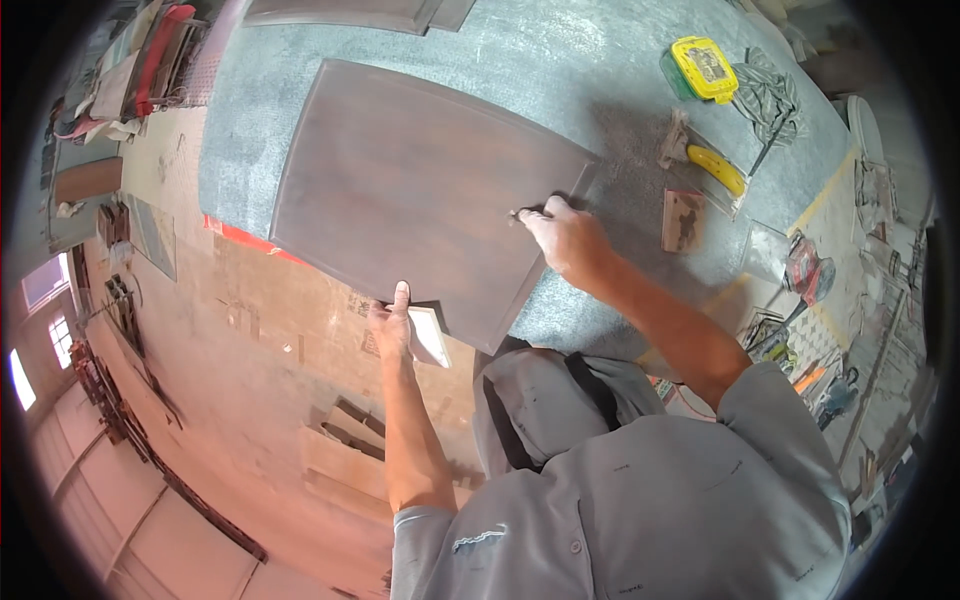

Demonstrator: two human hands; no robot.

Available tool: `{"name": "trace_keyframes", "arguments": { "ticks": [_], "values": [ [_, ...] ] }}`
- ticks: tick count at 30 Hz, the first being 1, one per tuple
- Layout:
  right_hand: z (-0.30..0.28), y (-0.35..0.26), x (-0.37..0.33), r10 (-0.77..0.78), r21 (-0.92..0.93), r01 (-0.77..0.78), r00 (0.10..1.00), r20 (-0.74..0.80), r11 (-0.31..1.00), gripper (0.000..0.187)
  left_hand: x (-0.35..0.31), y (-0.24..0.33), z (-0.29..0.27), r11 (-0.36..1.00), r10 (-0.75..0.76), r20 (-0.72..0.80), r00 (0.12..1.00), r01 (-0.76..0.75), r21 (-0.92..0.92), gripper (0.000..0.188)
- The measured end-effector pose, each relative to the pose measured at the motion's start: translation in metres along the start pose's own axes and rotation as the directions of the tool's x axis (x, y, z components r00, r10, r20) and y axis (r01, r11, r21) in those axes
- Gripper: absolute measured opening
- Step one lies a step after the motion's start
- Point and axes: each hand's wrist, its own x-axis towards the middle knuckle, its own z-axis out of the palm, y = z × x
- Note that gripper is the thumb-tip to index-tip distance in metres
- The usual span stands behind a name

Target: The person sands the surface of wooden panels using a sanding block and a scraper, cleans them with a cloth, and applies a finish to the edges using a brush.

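A blue-green desk (240, 130) bears the brown panel (420, 190), its near edge in the grip of the left hand (392, 325), while the right hand (568, 238), its hold unclear, works at the panel's right side, apparently rubbing it, the next stroke probably calling for steady bracing.

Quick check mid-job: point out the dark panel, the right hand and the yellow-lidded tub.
Dark panel (420, 195), head view: middle of its flat face.
Right hand (570, 240), head view: back of the hand.
Yellow-lidded tub (705, 70), head view: middle of its lid.
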Motion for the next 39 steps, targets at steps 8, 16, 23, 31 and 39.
{"name": "trace_keyframes", "arguments": {
  "ticks": [8, 16, 23, 31, 39],
  "values": [
    [-0.004, -0.006, 0.021, -0.145, 0.045, 0.149, 0.986, -0.078, 0.988, 0.029, 0.000, 0.000, 0.001, 0.997, 0.018, 0.013, 1.000, -0.017, -0.075, 0.059],
    [0.012, -0.028, 0.062, -0.173, 0.026, 0.175, 0.983, -0.055, 0.984, 0.033, -0.003, 0.005, -0.002, 0.995, -0.099, -0.004, 0.995, 0.099, 0.026, 0.062],
    [0.017, -0.035, 0.072, -0.183, -0.053, 0.184, 0.983, 0.025, 0.981, 0.048, 0.000, 0.001, -0.006, 0.996, -0.088, 0.038, 0.995, 0.088, -0.002, 0.070],
    [0.009, -0.044, 0.073, -0.158, -0.027, 0.159, 0.987, 0.021, 0.987, 0.041, 0.001, 0.004, -0.005, 0.992, -0.122, 0.029, 0.992, 0.122, 0.020, 0.066],
    [0.008, -0.052, 0.070, -0.083, -0.053, 0.090, 0.989, 0.119, 0.995, 0.037, 0.003, -0.009, -0.008, 0.988, -0.136, 0.058, 0.989, 0.140, -0.063, 0.069]
  ]
}}
